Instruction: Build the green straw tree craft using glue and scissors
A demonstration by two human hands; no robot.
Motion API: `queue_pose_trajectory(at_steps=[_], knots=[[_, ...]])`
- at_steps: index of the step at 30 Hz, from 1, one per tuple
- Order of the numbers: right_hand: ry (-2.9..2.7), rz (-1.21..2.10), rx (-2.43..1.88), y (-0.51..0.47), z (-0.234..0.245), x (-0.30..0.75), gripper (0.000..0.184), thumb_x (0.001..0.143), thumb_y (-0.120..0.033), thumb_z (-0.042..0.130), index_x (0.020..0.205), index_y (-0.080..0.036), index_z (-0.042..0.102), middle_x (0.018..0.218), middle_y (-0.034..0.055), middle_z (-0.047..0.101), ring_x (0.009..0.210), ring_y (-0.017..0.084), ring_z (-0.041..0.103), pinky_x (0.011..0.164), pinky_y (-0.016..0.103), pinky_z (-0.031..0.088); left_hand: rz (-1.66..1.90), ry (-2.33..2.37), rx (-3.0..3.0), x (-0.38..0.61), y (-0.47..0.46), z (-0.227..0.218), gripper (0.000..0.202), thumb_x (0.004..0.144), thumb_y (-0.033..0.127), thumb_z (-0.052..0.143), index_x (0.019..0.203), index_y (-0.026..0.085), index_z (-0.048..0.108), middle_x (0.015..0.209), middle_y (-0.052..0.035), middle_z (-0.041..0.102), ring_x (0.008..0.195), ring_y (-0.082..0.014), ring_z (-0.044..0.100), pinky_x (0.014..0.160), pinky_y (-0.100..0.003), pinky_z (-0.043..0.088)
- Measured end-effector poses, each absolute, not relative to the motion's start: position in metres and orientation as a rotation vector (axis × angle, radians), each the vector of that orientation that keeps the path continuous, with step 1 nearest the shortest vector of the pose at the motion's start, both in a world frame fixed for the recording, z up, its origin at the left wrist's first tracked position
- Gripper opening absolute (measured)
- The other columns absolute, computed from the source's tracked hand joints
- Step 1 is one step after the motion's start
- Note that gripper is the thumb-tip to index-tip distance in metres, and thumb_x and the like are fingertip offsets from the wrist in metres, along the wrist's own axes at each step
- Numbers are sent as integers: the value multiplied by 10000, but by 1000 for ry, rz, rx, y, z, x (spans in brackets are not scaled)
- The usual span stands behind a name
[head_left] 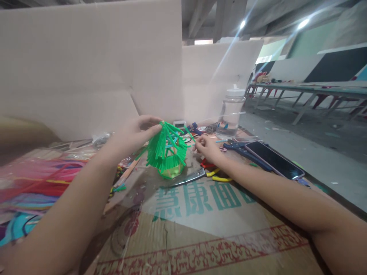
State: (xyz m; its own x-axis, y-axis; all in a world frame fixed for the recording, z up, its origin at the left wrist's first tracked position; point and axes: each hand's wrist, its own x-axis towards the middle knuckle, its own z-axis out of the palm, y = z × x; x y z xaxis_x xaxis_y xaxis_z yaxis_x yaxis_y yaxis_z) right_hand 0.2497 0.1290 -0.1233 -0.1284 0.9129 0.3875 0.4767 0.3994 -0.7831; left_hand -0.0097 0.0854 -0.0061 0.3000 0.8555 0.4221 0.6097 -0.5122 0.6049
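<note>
A small model hut [166,149] stands on the table, with a layered, fringed cover of bright green pipe-cleaner-like strips and a lighter green base. My left hand [143,130] grips the top of this hut between thumb and fingers. Just to its right, my right hand [208,148] is closed in a pinch, with a short green strip [189,134] at its fingertips. Below the right hand lie scissors or pliers with yellow handles [220,175] and a metal blade [187,178], close in front of the hut. Some red handles [207,164] show beside them.
At right lie a phone [275,159] and a dark blue tool [249,152]. A clear water bottle [230,114] stands behind. Colourful pipe cleaners [43,183] spread at left. White boards [91,65] wall off the back; printed cardboard [200,236] covers the front.
</note>
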Motion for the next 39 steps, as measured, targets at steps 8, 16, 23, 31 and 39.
queue_pose_trajectory(at_steps=[8, 16, 23, 31, 39], knots=[[-1340, 866, -910, 109, -71, 258, 280, 794, -326, 657, 991, -190, 512, 971, 82, 750, 731, 132, 689, 753, 301, 558, 1016, 1384, 2319, -10, 78, -1, 422, 867, 551, 540, 1082, 214, 676, 1059, -66, 710, 957, -252, 644, 836, -376, 493], [-1384, 1066, -730, 53, -59, 232, 298, 811, -465, 692, 788, -195, 568, 762, 46, 744, 593, 134, 654, 593, 283, 527, 1023, 1348, 2349, -11, 79, -1, 386, 867, 496, 549, 1092, 198, 649, 1073, -74, 704, 938, -238, 652, 836, -375, 506], [-1368, 1382, -760, 17, -76, 208, 285, 808, -479, 689, 821, -195, 680, 704, 35, 717, 541, 119, 604, 527, 259, 474, 1053, 1225, 2293, -11, 79, -2, 336, 883, 425, 567, 1116, 190, 623, 1085, -74, 694, 948, -217, 656, 848, -361, 523], [-1355, 1396, -745, 21, -84, 206, 278, 810, -484, 688, 813, -205, 683, 684, 27, 701, 559, 126, 601, 550, 270, 479, 1222, 1174, 2692, -4, 61, 9, 296, 941, 415, 503, 1053, 235, 710, 1076, -66, 637, 1077, -231, 576, 968, -391, 432], [-1452, 1377, -790, 16, -83, 206, 319, 813, -502, 673, 757, -188, 651, 636, 21, 687, 541, 110, 562, 547, 247, 447, 1236, 1058, 2614, -4, 62, 9, 289, 935, 416, 505, 824, 183, 633, 884, -31, 598, 880, -184, 580, 834, -320, 443]])
